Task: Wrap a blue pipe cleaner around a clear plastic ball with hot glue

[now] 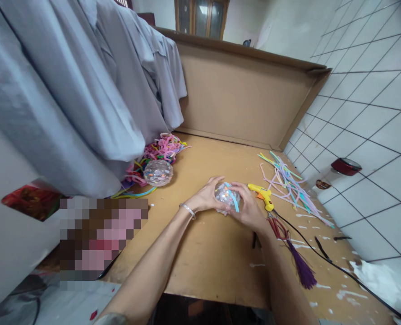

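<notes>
Over the middle of the table, both hands cup a clear faceted ball (222,197) with bright specks inside. My left hand (205,195), a bangle at its wrist, curves round the ball's left side. From the right, my right hand (250,210) grips the same ball. A light blue fuzzy strip, like a pipe cleaner (234,202), lies across the ball beside the right fingers. Close to the right hand rests a yellow hot glue gun (260,193), with red-handled pliers or scissors (277,227) just below it.
A second clear ball (158,173) sits by a heap of pink and mixed pipe cleaners (163,151) at left. Pastel pipe cleaners (286,178), a red-lidded jar (345,166) and a purple tassel (301,266) lie right. Grey cloth (119,81) hangs at left; a cardboard panel (241,90) stands behind.
</notes>
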Demonstrator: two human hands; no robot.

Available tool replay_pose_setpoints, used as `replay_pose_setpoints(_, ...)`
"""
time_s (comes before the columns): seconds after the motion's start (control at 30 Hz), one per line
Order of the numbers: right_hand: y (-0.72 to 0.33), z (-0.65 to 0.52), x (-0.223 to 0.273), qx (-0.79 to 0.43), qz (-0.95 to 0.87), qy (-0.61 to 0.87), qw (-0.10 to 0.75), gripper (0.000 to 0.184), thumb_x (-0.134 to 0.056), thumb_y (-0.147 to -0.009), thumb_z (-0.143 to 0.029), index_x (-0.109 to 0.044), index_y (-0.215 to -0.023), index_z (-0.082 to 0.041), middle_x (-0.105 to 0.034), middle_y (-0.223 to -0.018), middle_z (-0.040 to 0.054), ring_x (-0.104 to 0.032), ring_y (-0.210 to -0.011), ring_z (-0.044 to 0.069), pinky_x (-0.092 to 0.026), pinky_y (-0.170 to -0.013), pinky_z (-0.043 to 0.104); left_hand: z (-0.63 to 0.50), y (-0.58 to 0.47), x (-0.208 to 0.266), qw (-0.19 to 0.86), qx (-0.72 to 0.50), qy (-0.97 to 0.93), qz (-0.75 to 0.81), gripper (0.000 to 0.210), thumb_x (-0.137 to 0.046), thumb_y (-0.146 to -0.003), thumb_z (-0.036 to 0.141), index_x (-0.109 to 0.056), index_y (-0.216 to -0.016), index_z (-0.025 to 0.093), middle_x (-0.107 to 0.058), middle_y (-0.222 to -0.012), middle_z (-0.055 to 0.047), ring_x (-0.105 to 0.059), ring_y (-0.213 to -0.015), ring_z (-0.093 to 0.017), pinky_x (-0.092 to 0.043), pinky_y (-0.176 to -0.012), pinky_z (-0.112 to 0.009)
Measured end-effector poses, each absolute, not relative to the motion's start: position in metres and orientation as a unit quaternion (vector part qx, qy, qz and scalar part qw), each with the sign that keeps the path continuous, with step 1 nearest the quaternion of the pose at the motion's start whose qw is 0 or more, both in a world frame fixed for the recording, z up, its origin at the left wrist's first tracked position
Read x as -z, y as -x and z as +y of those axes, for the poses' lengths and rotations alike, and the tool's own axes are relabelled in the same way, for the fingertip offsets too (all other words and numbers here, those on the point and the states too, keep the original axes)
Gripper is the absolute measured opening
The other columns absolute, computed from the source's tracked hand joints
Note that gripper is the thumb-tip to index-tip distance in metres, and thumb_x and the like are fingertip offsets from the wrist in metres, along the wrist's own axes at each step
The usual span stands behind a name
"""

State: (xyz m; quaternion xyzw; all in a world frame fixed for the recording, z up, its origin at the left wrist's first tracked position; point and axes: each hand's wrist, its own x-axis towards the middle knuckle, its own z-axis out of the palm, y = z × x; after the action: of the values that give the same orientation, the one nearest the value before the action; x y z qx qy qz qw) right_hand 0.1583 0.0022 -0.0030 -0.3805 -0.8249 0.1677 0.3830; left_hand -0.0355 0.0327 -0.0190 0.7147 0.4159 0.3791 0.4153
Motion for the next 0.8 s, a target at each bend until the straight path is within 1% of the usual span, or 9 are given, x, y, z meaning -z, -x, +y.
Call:
replay_pose_setpoints(0.1,-0.1586,0.002,0.003,-0.161,-0.826,0.385,0.379,0.047,-0.073,-0.075,-0.035,-0.056,-0.118,-0.024,-0.056,-0.127,0.0126,-0.054,-0.121,0.03,-0.043,-0.104,0.05,0.0309,0.0347,0.0172,0.4,-0.396,-0.724,0.4,0.116,-0.092,-0.045,0.037,-0.036,-0.145,0.019,-0.04,-0.145,-0.018,-0.041,-0.135,-0.037,-0.034,-0.114,-0.052)
replay_pose_setpoints(0.17,-0.1592,0.0021,0.0032,-0.16,-0.827,0.384,0.378,0.047,-0.073,-0.076,-0.035,-0.056,-0.118,-0.024,-0.055,-0.128,0.0129,-0.054,-0.122,0.029,-0.043,-0.104,0.05,0.0296,0.0338,0.0157,0.384,-0.401,-0.732,0.394,0.114,-0.092,-0.046,0.035,-0.037,-0.144,0.021,-0.045,-0.14,-0.015,-0.044,-0.133,-0.035,-0.035,-0.113,-0.052)
replay_pose_setpoints(0.27,-0.1599,0.0027,0.0035,-0.162,-0.829,0.379,0.377,0.046,-0.071,-0.077,-0.036,-0.056,-0.118,-0.023,-0.055,-0.129,0.0133,-0.053,-0.123,0.029,-0.042,-0.105,0.05,0.0277,0.0326,0.0136,0.373,-0.4,-0.737,0.398,0.112,-0.092,-0.047,0.033,-0.038,-0.144,0.021,-0.051,-0.134,-0.013,-0.048,-0.128,-0.034,-0.036,-0.112,-0.052)
replay_pose_setpoints(0.37,-0.1599,0.0033,0.0044,-0.164,-0.828,0.378,0.38,0.048,-0.073,-0.076,-0.038,-0.056,-0.118,-0.023,-0.055,-0.128,0.0133,-0.053,-0.123,0.029,-0.043,-0.105,0.051,0.0268,0.0332,0.0125,0.384,-0.4,-0.734,0.392,0.11,-0.091,-0.048,0.031,-0.037,-0.143,0.02,-0.05,-0.136,-0.014,-0.05,-0.126,-0.033,-0.037,-0.111,-0.05)
replay_pose_setpoints(0.47,-0.1595,0.004,0.0059,-0.171,-0.824,0.38,0.385,0.05,-0.074,-0.075,-0.04,-0.056,-0.118,-0.024,-0.054,-0.129,0.0127,-0.051,-0.125,0.03,-0.042,-0.106,0.052,0.0272,0.0357,0.0123,0.396,-0.397,-0.742,0.366,0.109,-0.091,-0.049,0.032,-0.037,-0.143,0.022,-0.046,-0.138,-0.015,-0.048,-0.128,-0.033,-0.037,-0.111,-0.05)
replay_pose_setpoints(0.6,-0.1605,0.0053,0.0085,-0.183,-0.817,0.381,0.392,0.051,-0.074,-0.072,-0.032,-0.056,-0.119,-0.024,-0.054,-0.129,0.0118,-0.051,-0.125,0.03,-0.041,-0.107,0.05,0.0282,0.0381,0.0134,0.387,-0.373,-0.779,0.324,0.104,-0.091,-0.049,0.035,-0.041,-0.14,0.021,-0.043,-0.136,-0.014,-0.042,-0.132,-0.034,-0.032,-0.115,-0.051)
replay_pose_setpoints(0.67,-0.1617,0.0061,0.0093,-0.19,-0.813,0.387,0.391,0.052,-0.074,-0.071,-0.027,-0.056,-0.12,-0.025,-0.054,-0.129,0.0104,-0.051,-0.125,0.029,-0.041,-0.107,0.049,0.0282,0.0374,0.0145,0.384,-0.367,-0.787,0.315,0.101,-0.09,-0.05,0.035,-0.043,-0.138,0.022,-0.044,-0.133,-0.012,-0.042,-0.131,-0.033,-0.032,-0.115,-0.051)
replay_pose_setpoints(0.8,-0.1634,0.007,0.0095,-0.197,-0.807,0.399,0.388,0.053,-0.073,-0.07,-0.027,-0.056,-0.12,-0.026,-0.055,-0.127,0.0094,-0.053,-0.122,0.029,-0.042,-0.106,0.05,0.0271,0.034,0.0164,0.388,-0.376,-0.782,0.311,0.098,-0.091,-0.05,0.036,-0.045,-0.136,0.026,-0.042,-0.131,-0.01,-0.043,-0.129,-0.032,-0.033,-0.114,-0.05)
